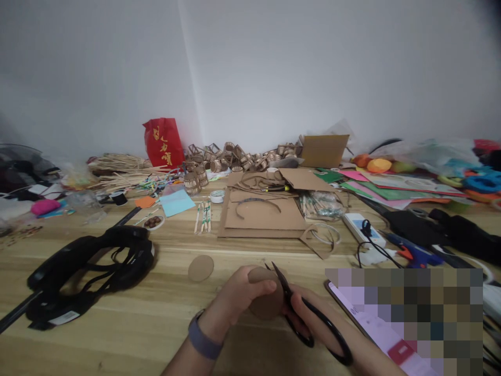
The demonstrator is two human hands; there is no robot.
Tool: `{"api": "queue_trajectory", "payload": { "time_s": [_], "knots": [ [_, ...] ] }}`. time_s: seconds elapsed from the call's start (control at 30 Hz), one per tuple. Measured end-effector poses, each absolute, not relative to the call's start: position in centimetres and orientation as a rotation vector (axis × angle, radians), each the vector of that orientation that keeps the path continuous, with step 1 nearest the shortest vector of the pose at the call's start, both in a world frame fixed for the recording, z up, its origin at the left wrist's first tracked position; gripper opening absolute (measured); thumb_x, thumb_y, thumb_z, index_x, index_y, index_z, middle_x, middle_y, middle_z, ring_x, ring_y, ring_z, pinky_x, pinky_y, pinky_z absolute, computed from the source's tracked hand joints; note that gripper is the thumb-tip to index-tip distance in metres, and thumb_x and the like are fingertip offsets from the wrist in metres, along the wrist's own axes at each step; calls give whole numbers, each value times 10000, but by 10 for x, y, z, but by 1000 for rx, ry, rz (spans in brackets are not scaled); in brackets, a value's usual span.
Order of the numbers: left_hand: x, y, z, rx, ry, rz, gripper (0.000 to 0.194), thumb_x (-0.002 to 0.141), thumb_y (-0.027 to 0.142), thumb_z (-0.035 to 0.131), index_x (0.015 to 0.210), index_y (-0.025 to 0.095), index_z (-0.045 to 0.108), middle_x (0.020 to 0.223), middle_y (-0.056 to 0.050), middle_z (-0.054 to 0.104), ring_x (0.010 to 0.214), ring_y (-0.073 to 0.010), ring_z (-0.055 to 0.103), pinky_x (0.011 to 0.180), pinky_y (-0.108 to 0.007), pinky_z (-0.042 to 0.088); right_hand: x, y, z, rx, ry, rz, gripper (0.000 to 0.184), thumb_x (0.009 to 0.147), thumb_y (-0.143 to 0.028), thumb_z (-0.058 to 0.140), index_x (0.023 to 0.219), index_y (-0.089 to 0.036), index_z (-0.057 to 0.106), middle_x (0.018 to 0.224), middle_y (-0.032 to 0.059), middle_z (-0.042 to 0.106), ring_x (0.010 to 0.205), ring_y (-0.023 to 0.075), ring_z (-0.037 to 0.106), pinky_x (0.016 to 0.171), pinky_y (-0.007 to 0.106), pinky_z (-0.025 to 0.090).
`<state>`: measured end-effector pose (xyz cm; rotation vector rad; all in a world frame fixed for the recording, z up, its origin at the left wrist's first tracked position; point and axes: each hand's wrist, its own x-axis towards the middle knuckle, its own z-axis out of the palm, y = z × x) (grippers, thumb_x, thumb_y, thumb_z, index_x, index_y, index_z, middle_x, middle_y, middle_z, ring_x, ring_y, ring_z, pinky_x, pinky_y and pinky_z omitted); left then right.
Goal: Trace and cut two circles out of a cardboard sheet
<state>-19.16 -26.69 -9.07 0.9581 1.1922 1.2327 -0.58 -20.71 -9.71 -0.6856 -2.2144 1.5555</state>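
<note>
In my left hand (250,290) is a round cardboard disc (268,303), with the thumb pressed on its face. My right hand (303,308) grips black-handled scissors (287,292); their blades point up and away, at the disc's right edge. The blades are slightly parted at the tips. Whether they bite into the cardboard I cannot tell. A second cardboard disc (201,268) lies flat on the wooden table, left of my hands. Beyond them rest stacked cardboard sheets (266,214) with a curved strip on top.
A black strapped device (92,271) lies at left, a phone (376,329) at right. Near the phone are a power strip (364,230) and a blue glue gun (415,255). A red bag (163,142) and several small wooden baskets stand along the wall.
</note>
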Motion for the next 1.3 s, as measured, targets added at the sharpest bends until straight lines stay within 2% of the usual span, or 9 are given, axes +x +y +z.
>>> {"api": "queue_trajectory", "payload": {
  "time_s": [0.13, 0.4, 0.7, 0.9, 1.3],
  "knots": [
    [-192, -267, -91, 961, 1191, 1231, 412, 604, 466, 870, 832, 138, 770, 800, -33, 718, 763, -201, 586, 756, -317, 435, -7, -207, -101, -693, -2184, 1581, 831, 764, -1034, 229, 695, -243, 475, 532, -55, 410, 472, 126, 337, 465, 288, 266],
    [-190, -267, -88, 924, 1189, 1252, 442, 577, 467, 877, 857, 137, 789, 880, -61, 750, 825, -226, 603, 769, -317, 450, -7, -205, -105, -646, -2196, 1503, 809, 798, -1013, 214, 653, -253, 449, 524, -41, 423, 495, 144, 358, 501, 307, 290],
    [-189, -269, -85, 919, 1202, 1246, 396, 570, 437, 866, 829, 149, 782, 836, -44, 744, 802, -220, 595, 751, -314, 439, -4, -205, -103, -605, -2211, 1507, 792, 840, -980, 250, 699, -235, 479, 550, -49, 427, 513, 134, 364, 504, 292, 309],
    [-189, -269, -83, 912, 1204, 1250, 440, 566, 461, 876, 859, 145, 783, 864, -49, 741, 830, -233, 601, 779, -329, 446, -2, -204, -106, -591, -2218, 1480, 752, 888, -935, 282, 694, -240, 492, 575, -37, 465, 530, 147, 398, 508, 300, 350],
    [-190, -268, -88, 947, 1178, 1231, 392, 600, 445, 862, 836, 142, 785, 808, -39, 729, 774, -210, 589, 739, -315, 436, -4, -205, -101, -618, -2235, 1458, 763, 862, -961, 259, 711, -246, 478, 548, -49, 434, 496, 138, 363, 479, 282, 318]
  ]
}}
